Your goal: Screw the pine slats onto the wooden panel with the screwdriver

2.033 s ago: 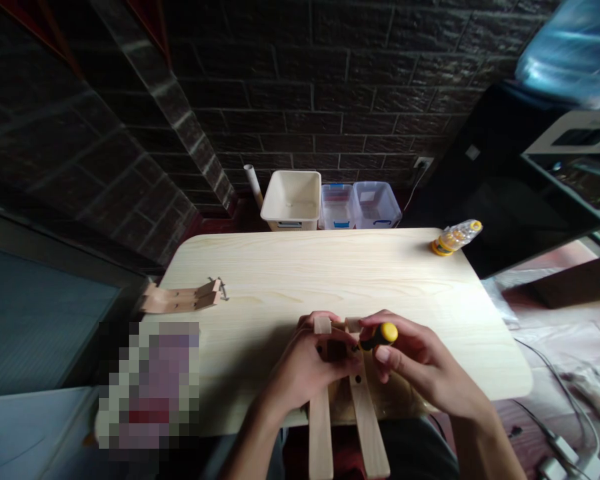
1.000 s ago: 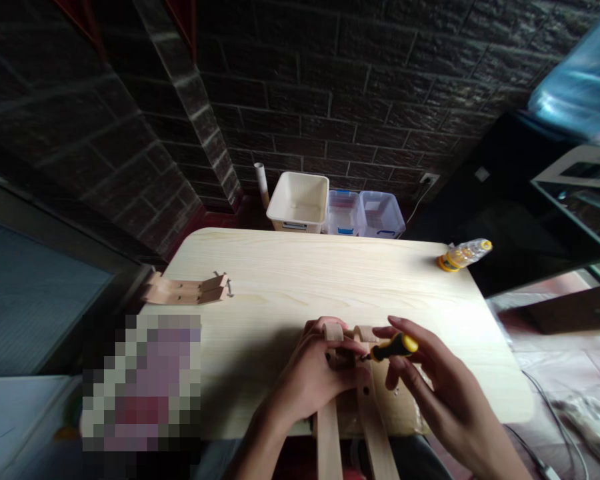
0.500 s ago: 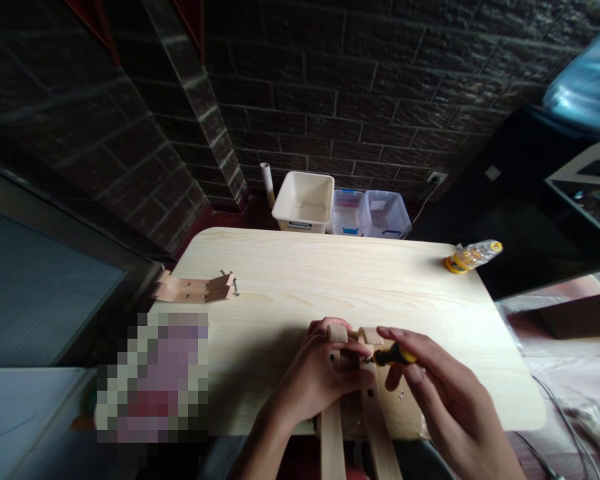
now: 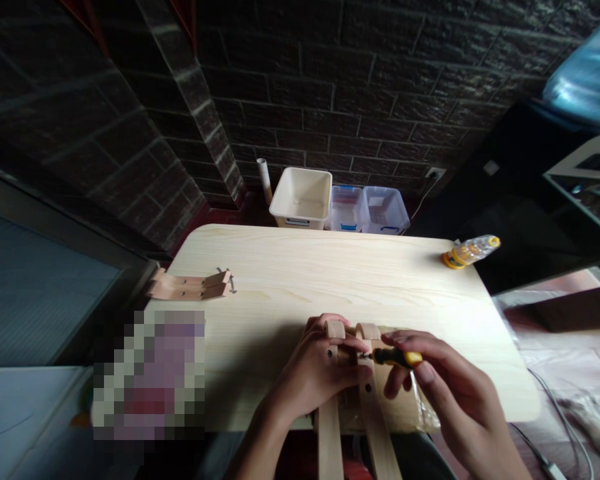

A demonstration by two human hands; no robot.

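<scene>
Wooden slats [image 4: 329, 447] cut off below, pixelated patch [image 4: 147, 373] lower left

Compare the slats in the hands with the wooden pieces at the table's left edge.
The held slats are pale; the left pieces look browner. The held slats run toward the person; the left pieces lie crosswise. The left hand grips the held slats and the right hand's screwdriver meets them; nothing touches the left pieces. Both are flat wood.

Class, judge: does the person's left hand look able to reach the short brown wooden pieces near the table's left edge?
Probably yes: only bare pale wooden table separates the left hand from the short brown wooden pieces, though it grips long wooden slats.
</scene>
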